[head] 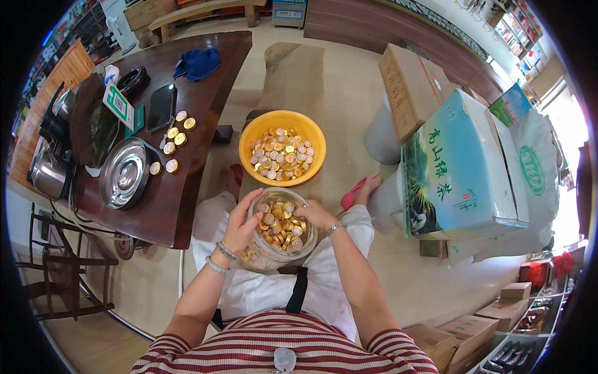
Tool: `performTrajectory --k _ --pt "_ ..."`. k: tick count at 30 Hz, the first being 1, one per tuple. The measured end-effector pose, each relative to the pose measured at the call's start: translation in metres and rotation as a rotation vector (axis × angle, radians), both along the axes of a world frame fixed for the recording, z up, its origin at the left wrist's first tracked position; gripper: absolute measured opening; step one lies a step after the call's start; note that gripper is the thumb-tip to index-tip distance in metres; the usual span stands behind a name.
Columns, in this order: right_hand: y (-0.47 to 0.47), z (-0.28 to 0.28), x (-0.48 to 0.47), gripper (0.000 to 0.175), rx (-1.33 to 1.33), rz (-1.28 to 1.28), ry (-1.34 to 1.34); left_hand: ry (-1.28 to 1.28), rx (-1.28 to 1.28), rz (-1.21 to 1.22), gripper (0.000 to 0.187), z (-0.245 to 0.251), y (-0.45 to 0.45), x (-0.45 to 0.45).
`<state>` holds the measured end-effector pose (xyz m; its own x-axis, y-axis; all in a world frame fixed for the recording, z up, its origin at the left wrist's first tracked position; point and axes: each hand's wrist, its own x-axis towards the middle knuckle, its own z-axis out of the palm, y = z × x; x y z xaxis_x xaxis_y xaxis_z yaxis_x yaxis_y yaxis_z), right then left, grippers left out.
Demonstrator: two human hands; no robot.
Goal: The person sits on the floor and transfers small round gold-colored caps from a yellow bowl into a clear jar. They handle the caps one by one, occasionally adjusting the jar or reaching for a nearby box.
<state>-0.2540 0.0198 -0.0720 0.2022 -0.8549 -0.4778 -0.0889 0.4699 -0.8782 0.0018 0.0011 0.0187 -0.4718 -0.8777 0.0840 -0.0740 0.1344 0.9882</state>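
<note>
A wide glass jar (256, 262) rests in my lap, tilted so its mouth shows, with gold-foil-wrapped round pieces (280, 224) inside. My left hand (242, 225) grips the jar's left rim, its thumb reaching over the opening. On the opposite rim is my right hand (320, 219), its fingertips curled inside the mouth. Just beyond the jar, a yellow plastic basin (245, 152) stands on a wooden bench (295, 75). Many similar gold pieces (282, 154) cover the basin's bottom. Several loose gold pieces (180, 139) lie on the dark wooden table (205, 117) to the left.
The table also holds a round steel dish (107, 180), a smartphone (161, 108), a printed-code stand (119, 105), a blue cloth (198, 64) and a steel kettle (50, 174). At right stand a cardboard box (411, 89) and a blue-green carton (460, 173). A wooden chair (70, 266) is lower left.
</note>
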Motion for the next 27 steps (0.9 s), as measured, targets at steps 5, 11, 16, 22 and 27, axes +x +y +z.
performTrajectory --k 5,11,16,22,27 --pt "-0.010 0.010 -0.004 0.026 0.076 0.165 0.116 -0.082 -0.001 0.016 0.053 0.009 0.003 0.002" --pt "0.004 0.020 0.005 0.033 0.082 0.043 -0.079 -0.042 -0.004 0.042 0.053 0.011 0.011 0.004" --pt "-0.019 0.009 0.028 0.029 0.070 0.112 -0.049 0.005 0.084 0.113 0.055 0.008 0.008 0.025" --pt "-0.051 0.004 0.062 0.020 0.087 0.250 -0.034 -0.099 0.153 0.137 0.054 0.023 -0.002 0.055" --pt "-0.057 0.022 0.074 0.024 0.136 0.267 -0.006 -0.611 0.038 0.249 0.057 0.039 -0.021 0.044"
